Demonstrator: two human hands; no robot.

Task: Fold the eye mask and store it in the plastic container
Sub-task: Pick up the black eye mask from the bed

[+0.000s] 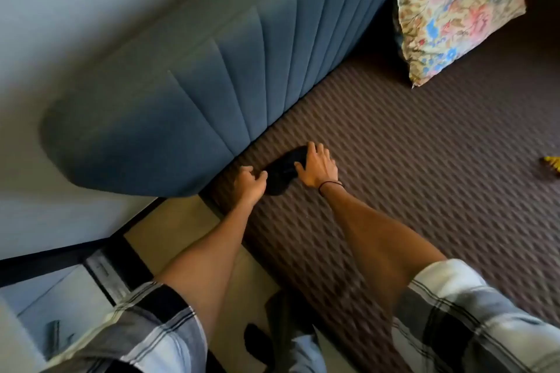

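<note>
Head view: the eye mask [280, 174] lies on the brown ribbed bedcover [424, 175], close to the foot of the blue padded headboard [181, 100] and near the bed's corner. It shows as a small dark shape, partly hidden under both hands, and the frame is blurred, so its strap and outline cannot be made out.

Right hand [316, 168] rests flat on the mask's far-right part, fingers spread apart and pressing down, not pinching. Left hand [251, 182] sits at the mask's near-left edge with fingers curled together; whether they actually clamp the cloth I cannot tell, since the knuckles cover the contact. A thin dark band circles the right wrist.

Judging by its flat, limp look, the mask is probably light, soft padded fabric. It should bend with almost no force and is unlikely to break, but it may spring open once released, and it could slide on the ribbed cover. Pinning one half flat while pinching the other end's edge and bringing it across seems the sensible grip; afterwards holding the folded halves together between thumb and fingers would keep it shut.

No plastic container is visible in this view. A floral pillow [457, 12] lies well apart at the far right, and a yellow object [551, 162] sits at the right edge, too cut off to identify.
</note>
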